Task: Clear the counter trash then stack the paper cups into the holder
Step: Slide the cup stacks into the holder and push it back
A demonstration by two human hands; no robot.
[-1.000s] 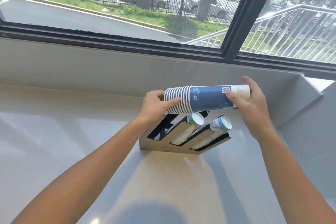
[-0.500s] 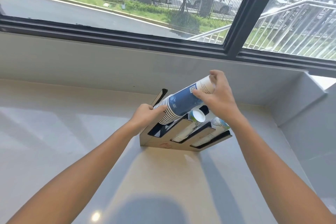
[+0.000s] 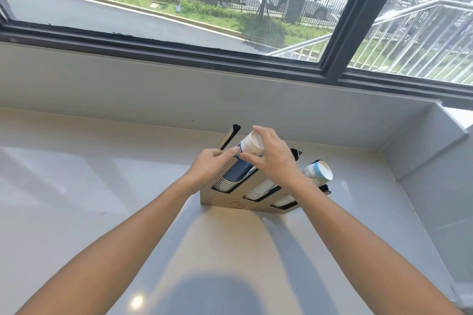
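- While both hands work at the cup holder (image 3: 231,203) near the worktop's back right corner, the blue cup stack (image 3: 240,165) sits tilted in the holder's leftmost slot, rims down, white base up.
- Left hand (image 3: 210,167) has its fingers closed round the side of the stack.
- Right hand (image 3: 272,158) pinches the stack's top end, thumb on the side and fingers curled over the base.
- Middle slot holds a white stack (image 3: 258,190), mostly hidden by the right wrist, so I can't really tell how tall it is.
- Rightmost slot has a pale printed stack (image 3: 316,174).
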